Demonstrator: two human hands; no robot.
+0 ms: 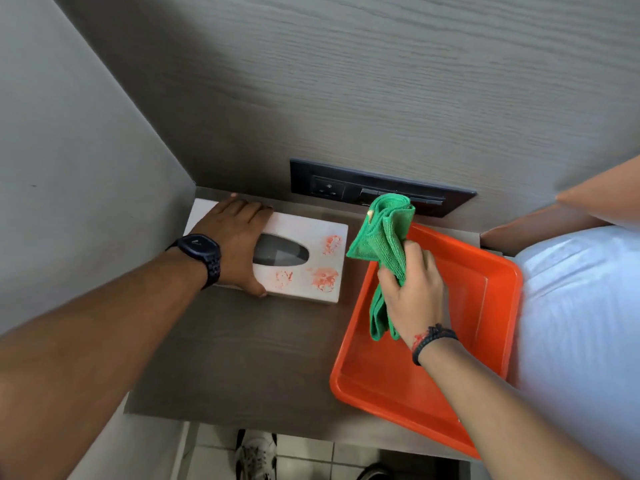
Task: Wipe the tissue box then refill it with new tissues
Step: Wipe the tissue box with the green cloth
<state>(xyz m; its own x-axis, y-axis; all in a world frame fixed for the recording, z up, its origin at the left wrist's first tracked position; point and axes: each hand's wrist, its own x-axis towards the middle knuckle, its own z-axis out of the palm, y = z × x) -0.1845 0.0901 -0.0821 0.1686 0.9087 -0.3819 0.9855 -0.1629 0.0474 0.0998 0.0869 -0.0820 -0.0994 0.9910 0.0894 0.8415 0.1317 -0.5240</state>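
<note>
A white tissue box (311, 261) with orange-red flower prints and a dark oval slot lies flat on the brown side table (242, 358), near the back left corner. My left hand (239, 244) rests on the box's left half, fingers spread over its far and near edges, holding it in place. My right hand (412, 292) grips a bunched green microfibre cloth (384, 237) in the air over the orange tray, just right of the box. The cloth does not touch the box. No tissues show in the slot.
An orange plastic tray (485, 358) sits on the table's right side, overhanging the front edge. A dark socket panel (346, 188) is set in the wood wall behind. A white bed (575, 323) borders the right. Grey wall closes the left. Shoes stand on the floor tiles below.
</note>
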